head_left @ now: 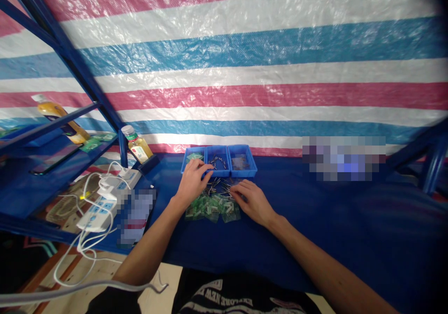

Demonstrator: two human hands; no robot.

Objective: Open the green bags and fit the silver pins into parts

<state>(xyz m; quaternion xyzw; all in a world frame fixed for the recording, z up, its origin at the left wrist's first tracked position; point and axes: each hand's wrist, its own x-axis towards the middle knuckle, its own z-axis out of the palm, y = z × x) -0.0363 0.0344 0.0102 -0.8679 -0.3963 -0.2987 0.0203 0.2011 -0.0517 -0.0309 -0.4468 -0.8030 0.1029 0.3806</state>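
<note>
My left hand (193,179) is over the front of the left blue bin (183,167), its thumb and fingers apart, with nothing visible between them. Green packets (195,157) show in that bin behind my fingers. My right hand (252,201) rests at the right side of a loose pile of thin, dark metal pins (214,183). Its fingertips are pinched together at the pins; what lies between them is too small to make out. Small clear-green bags (210,206) with light pieces inside lie between my wrists, in front of the pins.
The middle bin (217,170) holds several pins; the right bin (244,173) holds small flat bags. A power strip (101,211) with white cables, a blurred phone (138,216) and a bottle (138,146) are at left. A blue frame (75,66) rises there; a striped sheet (245,94) hangs behind.
</note>
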